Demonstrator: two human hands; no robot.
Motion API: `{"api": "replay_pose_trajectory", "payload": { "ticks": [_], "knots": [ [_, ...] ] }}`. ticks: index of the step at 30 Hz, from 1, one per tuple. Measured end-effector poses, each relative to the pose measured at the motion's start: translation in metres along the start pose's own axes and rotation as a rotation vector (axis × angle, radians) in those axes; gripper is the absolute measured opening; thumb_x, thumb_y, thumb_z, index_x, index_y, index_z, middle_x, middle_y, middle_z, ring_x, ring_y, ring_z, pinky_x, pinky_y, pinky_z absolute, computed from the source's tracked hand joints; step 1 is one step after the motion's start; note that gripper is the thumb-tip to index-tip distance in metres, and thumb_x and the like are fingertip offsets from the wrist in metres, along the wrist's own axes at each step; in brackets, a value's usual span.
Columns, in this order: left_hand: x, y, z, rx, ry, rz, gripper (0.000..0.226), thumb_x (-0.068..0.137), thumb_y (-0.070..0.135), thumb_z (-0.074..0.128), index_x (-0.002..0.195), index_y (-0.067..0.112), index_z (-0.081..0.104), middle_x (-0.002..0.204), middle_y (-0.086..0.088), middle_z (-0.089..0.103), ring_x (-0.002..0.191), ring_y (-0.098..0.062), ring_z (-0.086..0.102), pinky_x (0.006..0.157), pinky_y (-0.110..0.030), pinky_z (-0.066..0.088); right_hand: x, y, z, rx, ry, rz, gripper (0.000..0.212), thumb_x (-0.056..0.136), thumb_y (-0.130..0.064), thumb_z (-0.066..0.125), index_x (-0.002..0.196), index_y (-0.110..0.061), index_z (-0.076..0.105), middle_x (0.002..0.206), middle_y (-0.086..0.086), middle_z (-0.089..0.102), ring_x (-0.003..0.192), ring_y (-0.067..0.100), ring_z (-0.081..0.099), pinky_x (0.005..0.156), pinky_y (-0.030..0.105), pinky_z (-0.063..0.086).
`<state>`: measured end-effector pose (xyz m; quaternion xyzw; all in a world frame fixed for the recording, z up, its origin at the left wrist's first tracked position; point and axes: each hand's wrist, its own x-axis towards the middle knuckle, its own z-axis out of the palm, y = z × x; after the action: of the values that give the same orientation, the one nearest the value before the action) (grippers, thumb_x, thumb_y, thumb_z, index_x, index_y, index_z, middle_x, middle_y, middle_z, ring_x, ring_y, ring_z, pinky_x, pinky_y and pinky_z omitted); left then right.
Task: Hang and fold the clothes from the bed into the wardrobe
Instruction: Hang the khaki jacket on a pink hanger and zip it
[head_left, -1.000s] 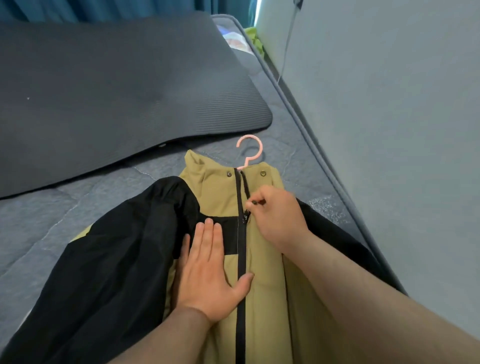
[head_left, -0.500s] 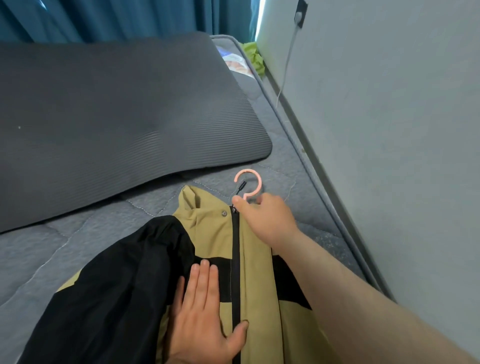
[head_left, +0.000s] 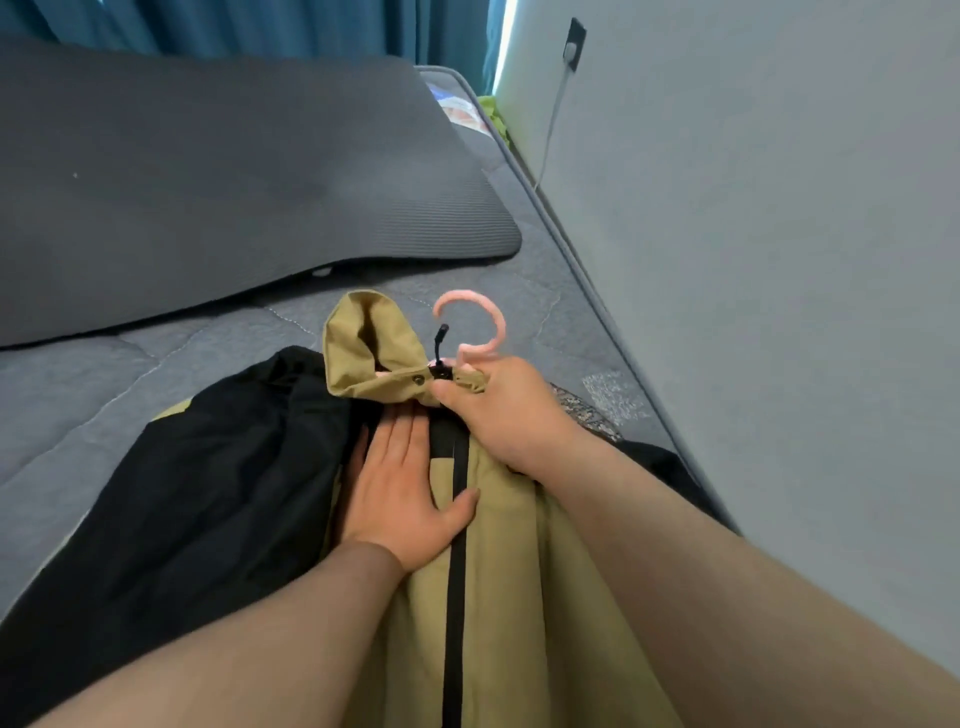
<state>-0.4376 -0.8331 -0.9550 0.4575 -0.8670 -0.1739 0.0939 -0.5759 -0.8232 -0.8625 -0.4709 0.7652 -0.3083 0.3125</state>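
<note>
Bed (head_left: 156, 374): jacket (head_left: 519, 597) zipped on hanger (head_left: 483, 322). Right hand (head_left: 514, 415) pinches collar (head_left: 363, 353); left hand (head_left: 400, 483) flat below collar, fingers (head_left: 400, 431) together. Next: lift, hang.

Khaki-and-black jacket (head_left: 519, 597), pink hanger (head_left: 480, 322), teal curtain (head_left: 260, 26).

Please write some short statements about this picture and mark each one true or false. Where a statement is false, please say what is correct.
1. The left hand lies flat on the jacket. True.
2. The right hand grips the jacket at its collar, beside the hanger hook. True.
3. The hanger hook is blue. False: it is pink.
4. The jacket hangs in a wardrobe. False: it lies on the bed.
5. A dark mat lies on the bed beyond the jacket. True.
</note>
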Motion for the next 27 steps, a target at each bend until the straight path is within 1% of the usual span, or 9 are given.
{"api": "replay_pose_trajectory", "payload": {
  "ticks": [2, 5, 7, 9, 12, 16, 19, 23, 27],
  "knots": [
    [-0.012, 0.005, -0.015, 0.000, 0.021, 0.044, 0.096, 0.074, 0.068, 0.040, 0.149, 0.010, 0.026, 0.155, -0.011, 0.029, 0.143, -0.024, 0.022, 0.119, -0.032, 0.013, -0.027, -0.017, -0.007, -0.037, -0.044, -0.030, 0.019, 0.080, -0.050, 0.064, 0.093, -0.037, 0.068, 0.093, -0.014, 0.067, 0.099, 0.012, 0.064, 0.093, 0.033, 0.049],
    [-0.059, 0.023, -0.044, -0.189, -0.044, 0.086, 0.091, 0.084, 0.057, 0.054, 0.154, 0.018, 0.012, 0.161, 0.002, 0.008, 0.147, -0.014, 0.009, 0.119, -0.026, 0.005, -0.071, -0.055, -0.050, -0.075, -0.047, -0.106, 0.011, 0.093, -0.025, 0.061, 0.082, -0.026, 0.065, 0.084, -0.010, 0.064, 0.086, 0.011, 0.059, 0.072, 0.010, 0.041],
    [-0.102, 0.037, -0.085, -0.380, -0.076, 0.023, 0.072, 0.087, 0.050, 0.057, 0.149, 0.023, 0.031, 0.151, 0.012, 0.032, 0.141, -0.008, 0.030, 0.115, -0.024, 0.025, -0.108, -0.087, -0.082, -0.080, -0.034, -0.139, 0.025, 0.094, -0.021, 0.060, 0.071, -0.030, 0.058, 0.076, -0.012, 0.059, 0.073, 0.001, 0.056, 0.066, 0.014, 0.039],
    [-0.134, 0.052, -0.147, -0.492, 0.122, 0.007, 0.044, 0.088, 0.045, 0.058, 0.128, 0.027, 0.058, 0.121, 0.018, 0.059, 0.112, 0.001, 0.056, 0.092, -0.019, 0.046, -0.151, -0.119, -0.114, -0.035, -0.035, -0.154, 0.031, 0.094, -0.022, 0.061, 0.065, -0.031, 0.055, 0.070, -0.013, 0.058, 0.064, -0.008, 0.054, 0.061, 0.008, 0.039],
    [-0.155, 0.071, -0.261, -0.788, 0.425, -0.132, 0.024, 0.088, 0.033, 0.063, 0.110, 0.026, 0.061, 0.095, 0.011, 0.065, 0.089, 0.000, 0.061, 0.075, -0.019, 0.048, -0.210, -0.175, -0.157, -0.020, -0.067, -0.157, 0.017, 0.093, -0.025, 0.062, 0.077, -0.024, 0.067, 0.077, -0.012, 0.065, 0.072, -0.010, 0.057, 0.067, 0.007, 0.042],
    [-0.172, 0.108, -0.425, -1.278, 0.223, -0.309, 0.029, 0.090, 0.037, 0.059, 0.094, 0.010, 0.068, 0.081, -0.004, 0.067, 0.073, -0.019, 0.064, 0.068, -0.036, 0.057, -0.289, -0.279, -0.214, -0.097, -0.080, -0.186, 0.012, 0.089, -0.035, 0.065, 0.086, -0.024, 0.067, 0.080, -0.023, 0.064, 0.083, -0.004, 0.058, 0.077, 0.016, 0.043],
    [-0.208, 0.143, -0.538, -1.228, 0.096, -0.285, 0.026, 0.087, 0.035, 0.066, 0.082, 0.010, 0.068, 0.068, -0.004, 0.060, 0.062, -0.016, 0.057, 0.061, -0.031, 0.054, -0.356, -0.364, -0.261, -0.192, -0.063, -0.228, 0.015, 0.090, -0.036, 0.064, 0.075, -0.036, 0.060, 0.082, -0.021, 0.059, 0.082, -0.006, 0.054, 0.072, 0.006, 0.038],
    [-0.257, 0.195, -0.663, -1.105, 0.082, -0.201, 0.013, 0.089, 0.012, 0.063, 0.077, 0.007, 0.059, 0.065, -0.007, 0.054, 0.059, -0.016, 0.052, 0.054, -0.029, 0.053, -0.433, -0.462, -0.312, -0.254, -0.029, -0.305, 0.020, 0.093, -0.032, 0.062, 0.110, -0.023, 0.068, 0.092, -0.024, 0.055, 0.083, -0.011, 0.052, 0.070, -0.006, 0.033],
    [-0.301, 0.232, -0.763, -0.700, 0.247, -0.179, 0.007, 0.074, 0.001, 0.052, 0.081, 0.003, 0.055, 0.074, -0.010, 0.060, 0.065, -0.025, 0.059, 0.051, -0.030, 0.050, -0.499, -0.535, -0.343, -0.302, 0.049, -0.355, 0.024, 0.092, -0.034, 0.062, 0.113, -0.025, 0.068, 0.105, -0.015, 0.060, 0.097, 0.001, 0.056, 0.083, 0.013, 0.038]
  ]
}}
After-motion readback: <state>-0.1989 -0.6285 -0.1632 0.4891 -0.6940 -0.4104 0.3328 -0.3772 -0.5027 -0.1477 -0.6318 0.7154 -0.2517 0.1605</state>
